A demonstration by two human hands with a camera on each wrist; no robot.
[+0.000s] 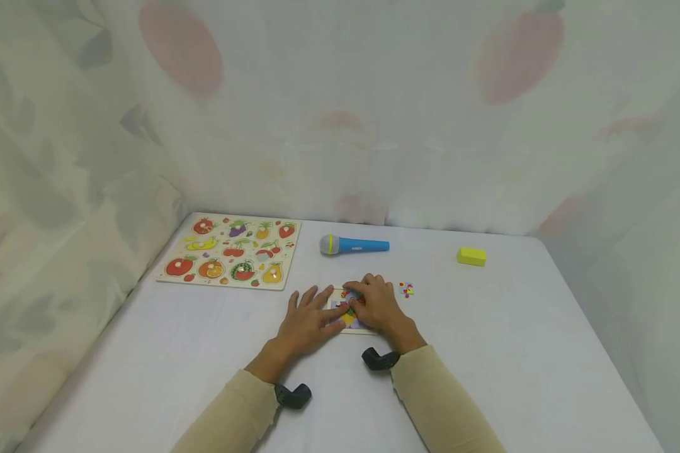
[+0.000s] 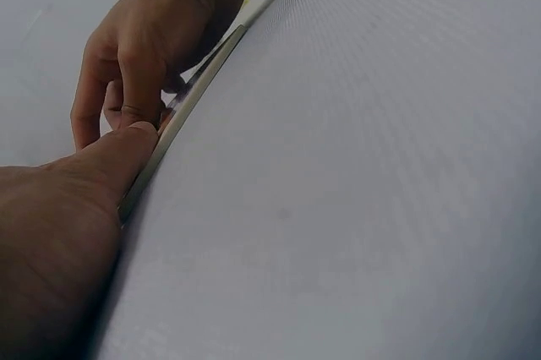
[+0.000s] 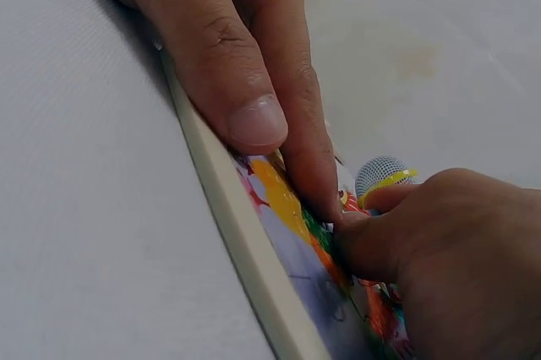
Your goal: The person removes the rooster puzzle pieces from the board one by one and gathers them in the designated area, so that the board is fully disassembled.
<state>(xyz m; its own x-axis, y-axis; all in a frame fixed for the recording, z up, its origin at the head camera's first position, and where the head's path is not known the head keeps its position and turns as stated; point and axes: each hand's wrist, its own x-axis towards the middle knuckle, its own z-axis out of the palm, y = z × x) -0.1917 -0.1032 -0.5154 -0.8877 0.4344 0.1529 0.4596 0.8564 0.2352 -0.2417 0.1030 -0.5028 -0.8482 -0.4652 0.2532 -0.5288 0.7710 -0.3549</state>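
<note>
A small jigsaw puzzle [image 1: 349,319] with a pale frame and a colourful picture lies on the white table. My left hand [image 1: 308,322] rests at its left side with fingers spread, thumb and index finger reaching over the picture. In the right wrist view, the left index fingertip [image 3: 325,199] presses on the picture near the right thumb. My right hand [image 1: 381,306] arches over the upper right of the puzzle, its bent thumb and fingers gripping a puzzle piece [image 1: 360,298] mostly hidden beneath them. One loose puzzle piece [image 1: 406,289] lies just right of the right hand.
A fruit peg board [image 1: 243,251] lies at the back left. A blue toy microphone [image 1: 356,245] is behind the puzzle, and a yellow block [image 1: 471,256] sits at the back right. Patterned curtains [image 1: 351,126] surround the table.
</note>
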